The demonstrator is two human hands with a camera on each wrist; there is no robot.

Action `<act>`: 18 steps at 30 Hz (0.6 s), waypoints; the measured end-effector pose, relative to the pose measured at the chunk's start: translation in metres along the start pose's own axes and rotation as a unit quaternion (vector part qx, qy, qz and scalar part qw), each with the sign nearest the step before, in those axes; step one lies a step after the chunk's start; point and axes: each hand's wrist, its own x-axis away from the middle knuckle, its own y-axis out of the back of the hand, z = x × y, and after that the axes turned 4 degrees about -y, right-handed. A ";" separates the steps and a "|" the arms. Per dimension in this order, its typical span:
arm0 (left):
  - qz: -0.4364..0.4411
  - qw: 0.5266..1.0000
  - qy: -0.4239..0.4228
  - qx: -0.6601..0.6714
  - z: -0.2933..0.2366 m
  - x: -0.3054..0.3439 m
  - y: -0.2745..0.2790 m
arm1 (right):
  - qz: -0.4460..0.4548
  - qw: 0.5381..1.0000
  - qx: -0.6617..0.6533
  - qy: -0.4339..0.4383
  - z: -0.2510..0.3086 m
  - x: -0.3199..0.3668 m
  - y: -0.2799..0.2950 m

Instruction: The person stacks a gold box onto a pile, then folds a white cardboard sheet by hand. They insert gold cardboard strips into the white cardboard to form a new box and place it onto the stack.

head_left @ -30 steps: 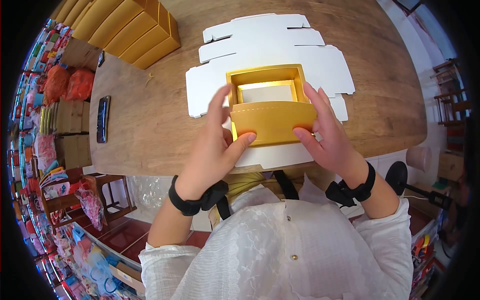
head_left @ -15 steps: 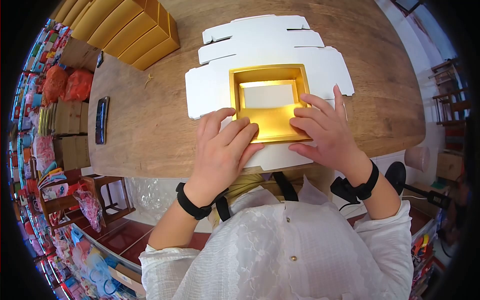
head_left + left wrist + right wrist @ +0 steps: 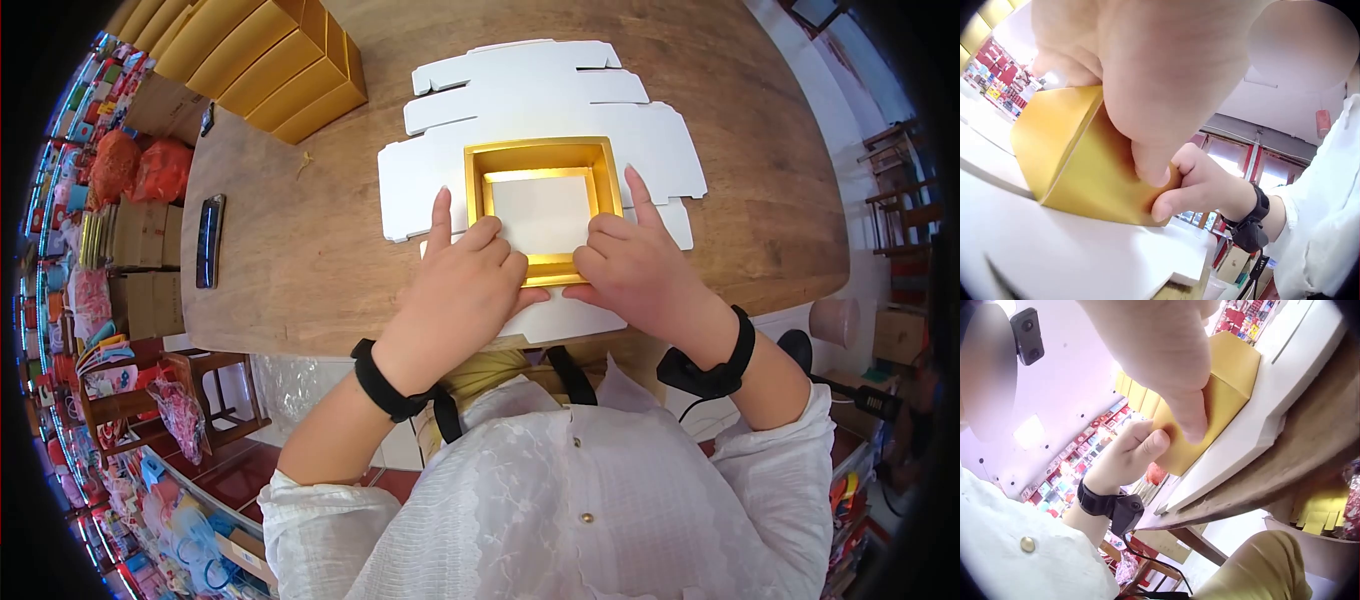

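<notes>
A gold cardboard box (image 3: 540,150), open at the top with a pale floor inside, sits on flat white cardboard blanks (image 3: 540,115) before the person. At the left end of its near wall, the left hand (image 3: 460,285) pinches the wall, fingers curled over inside and thumb outside. Its index finger points up and away. The right hand (image 3: 650,270) grips the same wall farther right in a mirrored way, index finger also raised. Both wrist views show the thumbs pressed on the box's smooth gold outer face (image 3: 1097,181).
Stacked gold boxes (image 3: 290,75) stand at the table's far left. A phone (image 3: 209,240) lies near the left edge of the wooden table (image 3: 760,200). Red bags (image 3: 160,170) and crowded shelves are beyond that edge; a pink bin (image 3: 833,318) stands off to the right.
The raised gold flap at the near side has been folded down inside, showing more pale floor. Both hands moved from the flap's sides to pinch the near wall.
</notes>
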 end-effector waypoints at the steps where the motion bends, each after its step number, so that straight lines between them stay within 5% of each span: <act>1: 0.048 0.999 0.016 0.000 -0.001 -0.003 0.000 | -0.001 1.000 0.001 0.001 -0.001 -0.001 0.000; 7: 0.150 0.988 -0.004 0.020 0.003 -0.021 0.004 | 0.092 0.996 0.003 0.014 -0.001 -0.009 0.005; 10: 0.086 0.995 -0.032 0.024 0.007 -0.017 -0.008 | 0.146 0.989 0.008 0.013 -0.001 -0.013 0.012; 12: 0.083 0.993 -0.044 0.071 0.012 -0.013 -0.005 | 0.119 0.993 -0.024 0.011 0.002 -0.009 0.019; 14: -0.013 0.988 -0.051 0.144 0.019 0.004 0.002 | 0.074 0.995 -0.070 -0.010 0.000 -0.001 0.026; 17: -0.107 0.980 0.049 0.158 0.026 0.024 0.031 | 0.037 0.987 -0.148 -0.044 0.002 -0.016 0.045; 18: -0.159 0.950 0.084 0.256 0.030 0.029 0.035 | -0.005 0.975 -0.211 -0.065 0.006 -0.025 0.052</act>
